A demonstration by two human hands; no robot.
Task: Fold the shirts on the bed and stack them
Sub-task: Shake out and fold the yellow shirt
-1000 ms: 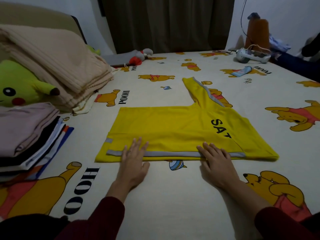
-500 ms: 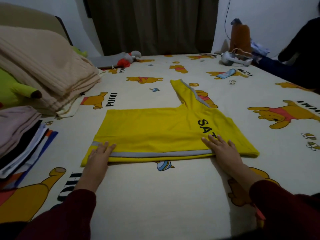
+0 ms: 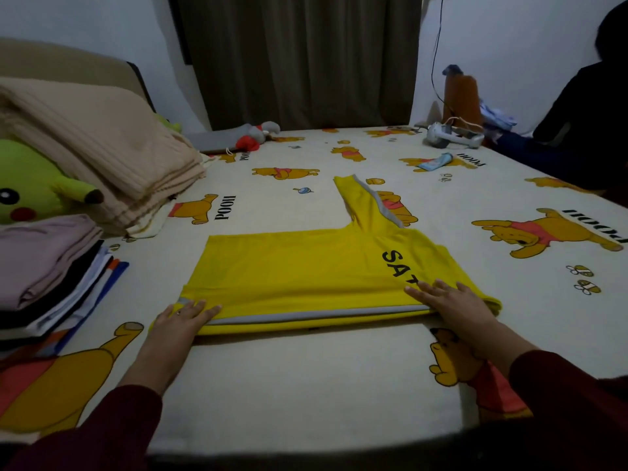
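A yellow shirt (image 3: pixel 306 273) with grey trim and black letters lies half folded across the middle of the bed (image 3: pixel 306 385), one sleeve sticking out toward the far side. My left hand (image 3: pixel 181 322) lies flat on its near left corner, fingers straight. My right hand (image 3: pixel 452 305) presses flat on the near right part, just below the letters. A stack of folded shirts (image 3: pixel 47 273) sits at the left edge of the bed.
A folded beige blanket (image 3: pixel 95 144) and a green plush toy (image 3: pixel 30 195) lie behind the stack. A grey and red plush (image 3: pixel 258 134), a white device with cable (image 3: pixel 452 137) and a small blue item (image 3: pixel 435 162) lie at the far side. A person in dark clothes (image 3: pixel 584 110) sits at the right.
Both hands have slid outward along the shirt's near folded edge, the left toward the left corner, the right toward the right end. The camera view has shifted.
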